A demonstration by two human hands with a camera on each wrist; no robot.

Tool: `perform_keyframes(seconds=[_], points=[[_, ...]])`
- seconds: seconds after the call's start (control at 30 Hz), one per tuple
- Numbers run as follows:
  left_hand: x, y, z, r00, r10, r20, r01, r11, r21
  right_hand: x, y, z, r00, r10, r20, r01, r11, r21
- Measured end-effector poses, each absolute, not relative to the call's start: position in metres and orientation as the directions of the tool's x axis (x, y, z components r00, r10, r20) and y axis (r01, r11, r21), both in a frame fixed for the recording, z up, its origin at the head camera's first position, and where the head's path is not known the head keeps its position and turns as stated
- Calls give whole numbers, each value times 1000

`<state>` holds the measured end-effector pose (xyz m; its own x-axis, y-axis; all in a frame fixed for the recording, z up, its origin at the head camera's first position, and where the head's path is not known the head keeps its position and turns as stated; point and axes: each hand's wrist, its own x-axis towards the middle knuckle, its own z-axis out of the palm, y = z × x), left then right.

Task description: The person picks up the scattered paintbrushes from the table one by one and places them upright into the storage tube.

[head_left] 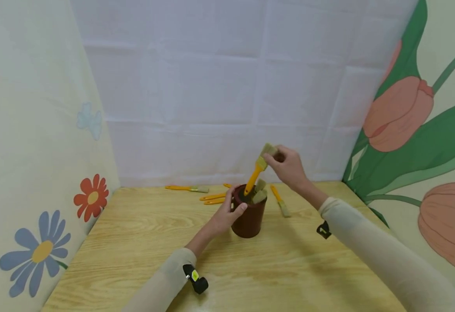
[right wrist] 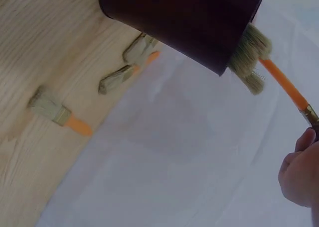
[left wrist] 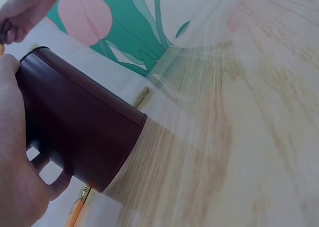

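Note:
My left hand (head_left: 223,216) grips a dark brown cup (head_left: 247,219) around its side, thumb near the rim. The cup stands on the wooden table. Above it, my right hand (head_left: 287,167) pinches a paintbrush (head_left: 255,175) by its bristle end, the yellow handle slanting down into the cup's mouth. Bristles of other paintbrushes (right wrist: 249,53) stick up past the rim, their handles hidden inside. In the left wrist view the fingers (left wrist: 60,184) wrap round the cup's wall (left wrist: 79,112).
Loose yellow-handled paintbrushes lie on the table (head_left: 133,251): one brush (head_left: 186,188) at the back left, several handles (head_left: 213,198) just left of the cup, and another brush (head_left: 280,201) to its right. A white sheet (head_left: 227,108) hangs behind; flowered sheets flank both sides.

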<state>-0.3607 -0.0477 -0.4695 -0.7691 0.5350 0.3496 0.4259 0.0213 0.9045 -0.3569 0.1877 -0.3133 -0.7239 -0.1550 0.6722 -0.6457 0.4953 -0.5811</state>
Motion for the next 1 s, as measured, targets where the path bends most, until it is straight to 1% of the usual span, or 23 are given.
perform_keyframes(seconds=[0.2,0.37,0.47,0.8,1.0], points=[[-361,-47,-469,-772,522,363,429,6,903,-360,179,-325,-769,-241,592,-605,573,-553],[-362,-47,-470,-769,524,367,428,-6,904,-365,175,-333,-788,-342,512,-599,618,-509],[-362,-47,-471,-772,522,361,425,1,905,-365,173,-336,-798,-386,462,-594,628,-502],[-362,-49,-473,-766,530,362,423,-7,906,-365,164,-345,-828,-426,365,-560,654,-508],[-361,-49,-472,-760,536,368,426,-18,905,-366,165,-351,-842,-416,343,-539,652,-533]])
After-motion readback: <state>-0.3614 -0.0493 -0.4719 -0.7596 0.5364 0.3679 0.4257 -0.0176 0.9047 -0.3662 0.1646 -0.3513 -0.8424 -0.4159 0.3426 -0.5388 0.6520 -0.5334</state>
